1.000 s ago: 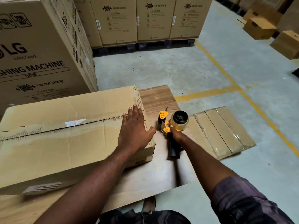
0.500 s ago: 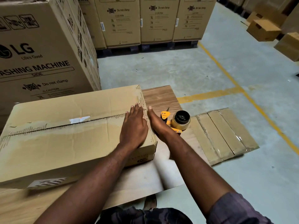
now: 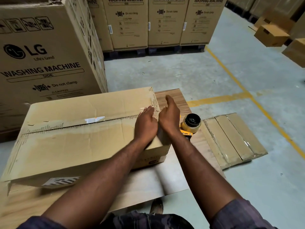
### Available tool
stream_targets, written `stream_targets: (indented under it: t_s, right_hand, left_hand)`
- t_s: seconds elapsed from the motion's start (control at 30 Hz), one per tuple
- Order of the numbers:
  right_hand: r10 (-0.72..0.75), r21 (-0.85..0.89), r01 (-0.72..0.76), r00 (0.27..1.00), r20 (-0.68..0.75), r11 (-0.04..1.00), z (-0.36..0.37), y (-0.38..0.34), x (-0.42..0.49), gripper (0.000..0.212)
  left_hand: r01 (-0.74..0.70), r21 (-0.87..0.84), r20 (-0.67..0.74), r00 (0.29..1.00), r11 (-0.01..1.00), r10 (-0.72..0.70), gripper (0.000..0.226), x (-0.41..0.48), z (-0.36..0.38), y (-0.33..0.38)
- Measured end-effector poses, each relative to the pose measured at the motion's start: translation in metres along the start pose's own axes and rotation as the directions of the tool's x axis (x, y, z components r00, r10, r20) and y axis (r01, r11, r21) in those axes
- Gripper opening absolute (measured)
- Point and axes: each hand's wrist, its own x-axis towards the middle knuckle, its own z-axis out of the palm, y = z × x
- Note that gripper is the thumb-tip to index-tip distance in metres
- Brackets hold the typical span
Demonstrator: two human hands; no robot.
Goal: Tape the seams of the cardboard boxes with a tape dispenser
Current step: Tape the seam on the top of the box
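A long brown cardboard box [image 3: 69, 142] lies on a wooden table [image 3: 171, 100], its top seam running left to right with clear tape over it. My left hand [image 3: 146, 123] lies flat on the box top near its right end, fingers straight. My right hand [image 3: 170, 115] is flat against the box's right end face, fingers pointing away from me. The yellow tape dispenser [image 3: 191, 124] with its roll lies on the table just right of my right wrist, held by no hand.
A flattened, taped cardboard sheet [image 3: 234, 139] lies on the floor to the right. A tall washing machine carton [image 3: 46, 52] stands at the left, a row of cartons [image 3: 165, 22] at the back, and small boxes [image 3: 272, 34] at far right.
My right hand let go of the tape dispenser, left it on the table and moved onto the box's right end. My left hand slid toward the box's right edge.
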Motion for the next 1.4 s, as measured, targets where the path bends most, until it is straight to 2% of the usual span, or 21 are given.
stream_targets:
  t_s: [0.03,0.07,0.1,0.17,0.23,0.33,0.43,0.5,0.57,0.63,0.7,0.8,0.9,1.0,1.07,1.17,1.23,1.33,1.4]
  right_hand:
    - [-0.093,0.060,0.092,0.996,0.000,0.994,0.003,-0.006,-0.005,0.050]
    - [-0.169,0.084,0.164,0.984,0.061,0.983,0.008,-0.011,-0.010,0.049]
    - [-0.228,0.044,0.224,0.962,0.148,0.974,0.014,-0.009,-0.014,0.045]
    - [-0.265,-0.177,0.330,0.912,0.314,0.927,0.026,0.002,-0.020,0.052]
    - [-0.251,-0.382,0.408,0.883,0.397,0.829,0.031,0.009,-0.022,0.067]
    - [-0.188,-0.499,0.396,0.890,0.415,0.771,0.036,0.002,-0.025,0.073]
    - [-0.049,-0.614,0.266,0.937,0.346,0.743,0.047,-0.018,-0.036,0.070]
    - [-0.068,-0.561,0.268,0.934,0.351,0.783,0.067,-0.044,-0.052,0.066]
    - [-0.176,-0.424,0.390,0.869,0.462,0.817,0.096,-0.068,-0.075,0.060]
    - [-0.196,-0.374,0.447,0.813,0.548,0.812,0.115,-0.077,-0.093,0.056]
    - [-0.185,-0.409,0.443,0.825,0.533,0.798,0.123,-0.076,-0.100,0.057]
    - [-0.188,-0.449,0.431,0.851,0.491,0.783,0.122,-0.070,-0.101,0.064]
    - [-0.163,-0.493,0.352,0.908,0.386,0.796,0.113,-0.064,-0.095,0.061]
    - [-0.059,-0.570,0.224,0.954,0.293,0.790,0.119,-0.069,-0.094,0.061]
    - [0.002,-0.625,0.167,0.966,0.260,0.763,0.140,-0.086,-0.102,0.065]
    - [-0.134,-0.536,0.346,0.909,0.395,0.770,0.186,-0.116,-0.124,0.057]
    - [-0.195,-0.456,0.431,0.857,0.477,0.779,0.205,-0.123,-0.136,0.058]
    - [-0.196,-0.439,0.370,0.898,0.393,0.819,0.196,-0.114,-0.136,0.065]
    - [-0.140,-0.518,0.301,0.935,0.327,0.800,0.179,-0.100,-0.132,0.070]
  left_hand:
    - [-0.025,-0.032,0.000,1.000,0.999,0.025,0.039,0.002,-0.004,-0.002]
    - [-0.076,-0.022,0.024,0.997,0.997,0.076,0.034,0.002,-0.011,-0.008]
    - [-0.138,0.071,0.085,0.988,0.988,0.132,0.036,0.001,-0.019,-0.016]
    - [-0.235,0.317,0.216,0.961,0.919,0.172,0.048,-0.007,-0.039,-0.038]
    - [-0.271,0.403,0.244,0.952,0.874,0.183,0.053,-0.015,-0.065,-0.064]
    - [-0.217,0.422,0.186,0.971,0.880,0.150,0.051,-0.030,-0.117,-0.105]
    - [-0.134,0.448,0.079,0.991,0.884,0.110,0.048,-0.045,-0.154,-0.135]
    - [-0.128,0.493,0.048,0.992,0.860,0.120,0.050,-0.045,-0.158,-0.137]
    - [-0.183,0.505,0.081,0.983,0.843,0.165,0.053,-0.039,-0.155,-0.135]
    - [-0.249,0.449,0.180,0.966,0.858,0.187,0.056,-0.034,-0.153,-0.134]
    - [-0.295,0.428,0.230,0.950,0.854,0.212,0.057,-0.032,-0.162,-0.144]
    - [-0.323,0.420,0.226,0.942,0.848,0.247,0.052,-0.036,-0.191,-0.166]
    - [-0.266,0.422,0.147,0.963,0.867,0.224,0.045,-0.047,-0.227,-0.194]
    - [-0.150,0.462,0.033,0.988,0.874,0.152,0.045,-0.054,-0.254,-0.214]
    - [-0.143,0.491,0.046,0.989,0.859,0.139,0.052,-0.054,-0.258,-0.216]
    - [-0.261,0.462,0.197,0.962,0.847,0.189,0.058,-0.052,-0.253,-0.214]
    - [-0.282,0.450,0.227,0.954,0.847,0.197,0.056,-0.050,-0.256,-0.217]
    - [-0.233,0.446,0.169,0.970,0.864,0.174,0.051,-0.052,-0.280,-0.231]
    - [-0.150,0.445,0.072,0.989,0.883,0.132,0.048,-0.056,-0.299,-0.248]
